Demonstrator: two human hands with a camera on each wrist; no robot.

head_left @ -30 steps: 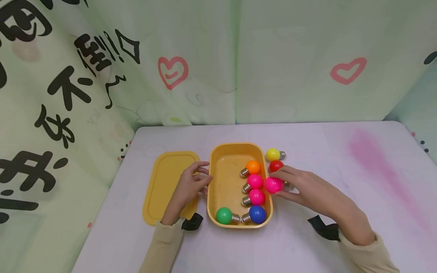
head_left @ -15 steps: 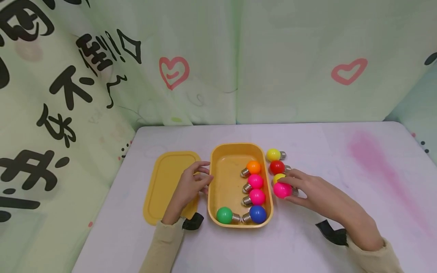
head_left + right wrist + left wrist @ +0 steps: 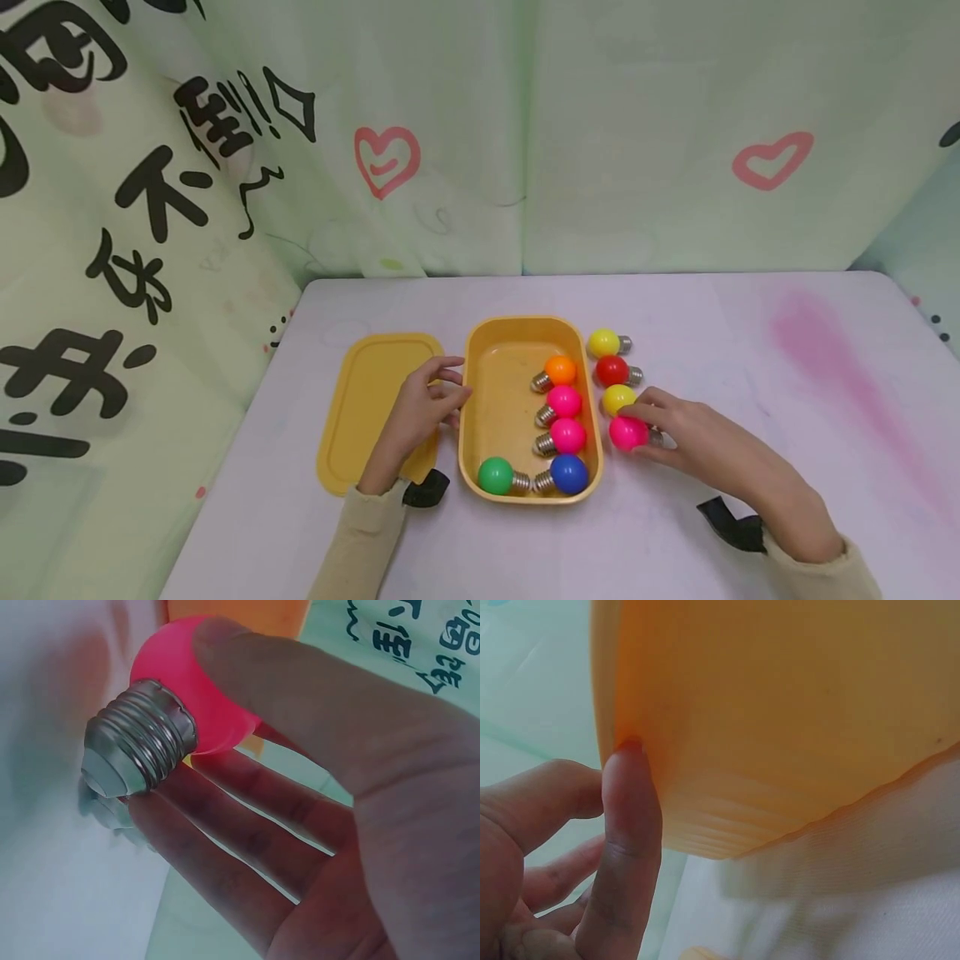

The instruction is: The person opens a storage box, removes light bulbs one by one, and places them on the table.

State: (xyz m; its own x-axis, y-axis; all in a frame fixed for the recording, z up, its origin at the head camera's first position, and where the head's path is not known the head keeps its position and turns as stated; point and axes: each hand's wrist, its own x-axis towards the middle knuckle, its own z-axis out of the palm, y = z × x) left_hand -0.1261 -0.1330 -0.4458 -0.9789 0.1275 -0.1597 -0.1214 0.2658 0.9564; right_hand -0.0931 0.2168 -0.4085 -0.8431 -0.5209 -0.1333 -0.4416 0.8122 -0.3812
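Note:
In the head view my right hand (image 3: 697, 433) pinches a pink light bulb (image 3: 628, 433) by its round globe, at the near end of a row of bulbs right of the yellow box (image 3: 491, 350). The right wrist view shows its threaded metal base (image 3: 139, 739) pointing away from the thumb, low over the tabletop. My left hand (image 3: 420, 408) touches the box's left side; in the left wrist view a fingertip (image 3: 632, 750) presses the outer wall (image 3: 780, 712). Inside the box lie an orange bulb (image 3: 560, 369), two pink bulbs (image 3: 564, 402), a blue bulb (image 3: 569, 473) and a green bulb (image 3: 496, 475).
Beyond the held bulb, a yellow bulb (image 3: 618, 399), a red bulb (image 3: 612, 371) and another yellow bulb (image 3: 603, 343) line up along the box's right side. A flat yellow lid (image 3: 375, 375) lies left of the box, partly under my left hand. A printed curtain (image 3: 637, 167) hangs behind the table.
My right hand has carried the pink bulb from over the box's right rim to the right and nearer me, uncovering the red and second yellow bulbs. The left hand keeps its place.

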